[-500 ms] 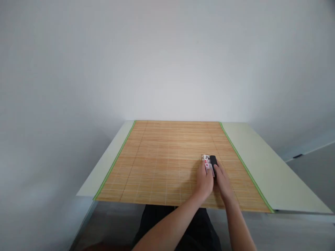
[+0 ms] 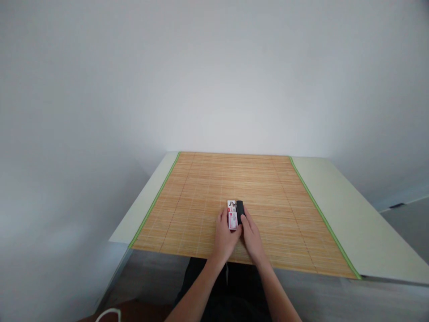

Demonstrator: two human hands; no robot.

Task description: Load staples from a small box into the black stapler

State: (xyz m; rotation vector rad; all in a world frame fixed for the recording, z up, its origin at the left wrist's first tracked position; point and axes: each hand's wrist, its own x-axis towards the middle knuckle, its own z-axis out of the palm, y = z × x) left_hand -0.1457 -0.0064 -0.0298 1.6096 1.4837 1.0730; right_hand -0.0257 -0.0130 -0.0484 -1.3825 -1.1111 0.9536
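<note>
Near the front middle of the bamboo mat point(image 2: 208, 179), a black stapler point(image 2: 240, 210) lies lengthwise beside a white printed box point(image 2: 231, 205) with red marks and a dark picture. A smaller white box with a red border point(image 2: 233, 221) rests on the near part of the printed box. My left hand point(image 2: 225, 235) is closed around the boxes from the left, thumb at their near end. From the right, my right hand point(image 2: 251, 235) grips the stapler, its thumb on the near part. The two hands almost meet. Fingers under and behind the items are partly hidden.
The mat has green edging and lies over a pale table point(image 2: 348, 210) that shows on both sides. A white wall point(image 2: 228, 80) stands behind the table. Below the front edge are my dark-clothed legs and a white loop point(image 2: 109, 313) at the lower left.
Both hands have moved left across the mat with the stapler and the boxes held together. The items now point straight away from me instead of slanting. The view has shifted slightly.
</note>
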